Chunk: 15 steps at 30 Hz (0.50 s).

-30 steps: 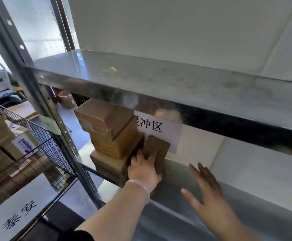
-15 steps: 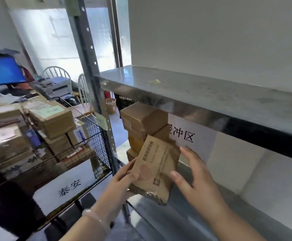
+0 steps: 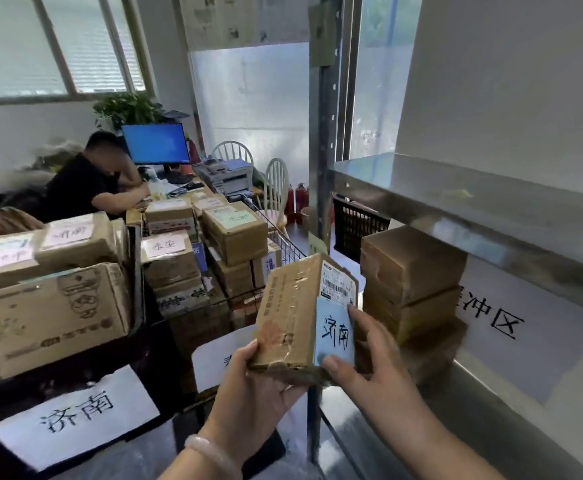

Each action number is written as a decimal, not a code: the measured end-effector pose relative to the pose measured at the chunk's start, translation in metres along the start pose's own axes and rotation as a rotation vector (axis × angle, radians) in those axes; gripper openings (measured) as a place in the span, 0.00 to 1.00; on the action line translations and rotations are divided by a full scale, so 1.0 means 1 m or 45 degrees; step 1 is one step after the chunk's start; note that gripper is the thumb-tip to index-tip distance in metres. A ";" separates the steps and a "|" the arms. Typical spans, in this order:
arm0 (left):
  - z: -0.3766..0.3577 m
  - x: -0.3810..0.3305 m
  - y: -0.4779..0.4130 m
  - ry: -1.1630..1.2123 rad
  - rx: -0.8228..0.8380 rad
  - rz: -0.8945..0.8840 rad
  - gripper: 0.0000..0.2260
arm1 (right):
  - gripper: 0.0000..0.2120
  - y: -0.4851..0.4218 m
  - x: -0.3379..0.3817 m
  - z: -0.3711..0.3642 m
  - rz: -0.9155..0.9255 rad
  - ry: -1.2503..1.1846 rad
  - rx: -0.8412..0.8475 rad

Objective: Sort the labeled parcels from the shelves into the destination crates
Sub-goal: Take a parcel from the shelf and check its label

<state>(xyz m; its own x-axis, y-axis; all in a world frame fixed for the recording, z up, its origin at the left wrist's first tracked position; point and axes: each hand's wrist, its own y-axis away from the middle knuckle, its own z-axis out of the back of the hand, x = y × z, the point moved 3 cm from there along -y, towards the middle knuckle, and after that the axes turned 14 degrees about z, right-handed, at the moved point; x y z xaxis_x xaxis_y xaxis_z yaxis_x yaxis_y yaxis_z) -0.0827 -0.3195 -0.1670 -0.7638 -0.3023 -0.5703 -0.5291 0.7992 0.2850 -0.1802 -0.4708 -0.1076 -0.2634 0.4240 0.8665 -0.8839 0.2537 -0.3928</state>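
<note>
I hold a flat brown cardboard parcel [image 3: 290,313] upright in front of me, clear of the shelf. It carries a barcode sticker and a pale blue label with two handwritten characters. My left hand [image 3: 255,393] grips its bottom left corner from below. My right hand [image 3: 369,362] grips its lower right edge, thumb on the blue label. At left stands a dark crate [image 3: 75,386] with a white sign bearing the same two characters, full of boxes. Behind the parcel, a wire crate [image 3: 283,247] holds several labeled boxes.
A stack of brown boxes [image 3: 411,282] stays on the metal shelf [image 3: 473,199] at right, beside a white sign. The shelf's upright post [image 3: 321,168] stands just behind the parcel. A seated person [image 3: 89,181], a monitor and chairs are farther back.
Both hands have drawn the parcel off the shelf and turned it label side up. My view has swung left from the shelf toward the crates.
</note>
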 end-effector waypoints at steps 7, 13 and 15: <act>0.023 -0.045 0.016 -0.128 -0.207 -0.133 0.25 | 0.48 -0.030 0.007 -0.054 0.008 0.001 0.050; 0.047 -0.106 0.051 -0.571 -0.603 -0.409 0.20 | 0.36 -0.074 0.029 -0.095 0.254 0.144 0.064; 0.045 -0.130 0.071 -0.617 -0.675 -0.515 0.26 | 0.36 -0.086 0.041 -0.113 0.365 0.182 0.086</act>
<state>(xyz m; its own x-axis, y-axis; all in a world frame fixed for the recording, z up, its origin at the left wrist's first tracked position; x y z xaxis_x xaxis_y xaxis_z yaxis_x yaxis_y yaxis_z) -0.0043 -0.2003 -0.1078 -0.2965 -0.1595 -0.9416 -0.9262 0.2883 0.2429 -0.0717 -0.3766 -0.0734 -0.4524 0.5886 0.6699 -0.8067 0.0502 -0.5889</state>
